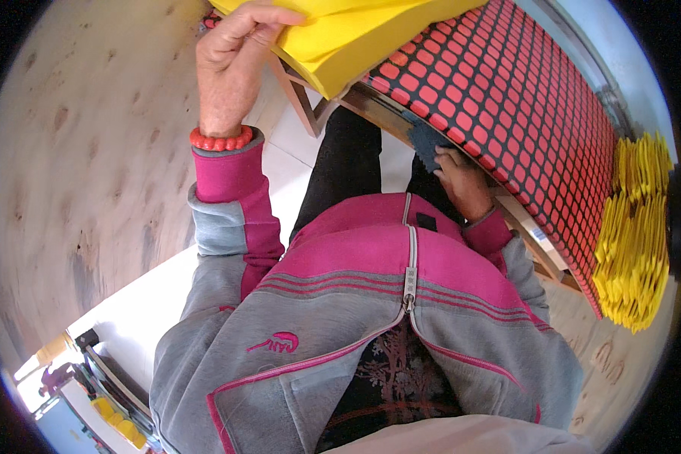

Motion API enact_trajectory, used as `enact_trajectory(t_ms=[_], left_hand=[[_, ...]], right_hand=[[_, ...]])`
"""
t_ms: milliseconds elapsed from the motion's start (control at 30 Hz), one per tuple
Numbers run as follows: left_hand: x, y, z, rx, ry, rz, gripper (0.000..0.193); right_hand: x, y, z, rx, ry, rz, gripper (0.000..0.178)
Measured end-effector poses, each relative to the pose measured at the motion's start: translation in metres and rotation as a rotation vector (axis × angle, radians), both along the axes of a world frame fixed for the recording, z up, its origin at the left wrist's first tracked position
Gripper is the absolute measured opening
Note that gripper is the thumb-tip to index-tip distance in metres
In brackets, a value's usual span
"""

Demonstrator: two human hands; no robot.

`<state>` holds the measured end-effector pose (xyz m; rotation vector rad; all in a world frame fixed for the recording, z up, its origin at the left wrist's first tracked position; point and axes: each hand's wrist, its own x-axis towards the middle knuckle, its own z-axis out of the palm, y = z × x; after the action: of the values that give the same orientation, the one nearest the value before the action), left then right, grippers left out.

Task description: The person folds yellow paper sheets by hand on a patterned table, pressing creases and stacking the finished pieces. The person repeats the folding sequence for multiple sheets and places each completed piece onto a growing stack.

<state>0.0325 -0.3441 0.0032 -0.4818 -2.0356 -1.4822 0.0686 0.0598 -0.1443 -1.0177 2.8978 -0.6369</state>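
The yellow fabric [363, 45], at the desk's [507, 98] far left end, is pinched by its edge in the left hand [234, 64]; probably light, limp, best held by edges. Whether the blue cloth [425, 138] is gripped by the right hand [463, 180] cannot be told.

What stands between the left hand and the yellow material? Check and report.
Nothing visible stands between them: the left hand has its fingers directly on the left edge of the yellow material.
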Motion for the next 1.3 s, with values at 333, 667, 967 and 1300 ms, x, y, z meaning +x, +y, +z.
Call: enact_trajectory(t_ms=[333, 667, 967, 1300], left_hand=[[0.009, 0.017, 0.018, 0.016, -0.025, -0.085, 0.023], [0.011, 0.021, 0.022, 0.014, -0.038, -0.049, 0.019], [0.011, 0.02, 0.021, 0.009, -0.029, -0.044, 0.016], [0.009, 0.019, 0.017, 0.045, -0.041, -0.079, 0.019]], right_hand=[[-0.003, 0.001, 0.007, 0.014, 0.049, 0.014, 0.027], [-0.019, 0.0, -0.011, 0.033, 0.091, -0.064, 0.017], [-0.02, -0.005, -0.017, -0.028, 0.123, -0.014, 0.015], [-0.026, -0.005, -0.027, -0.019, 0.215, -0.046, 0.019]])
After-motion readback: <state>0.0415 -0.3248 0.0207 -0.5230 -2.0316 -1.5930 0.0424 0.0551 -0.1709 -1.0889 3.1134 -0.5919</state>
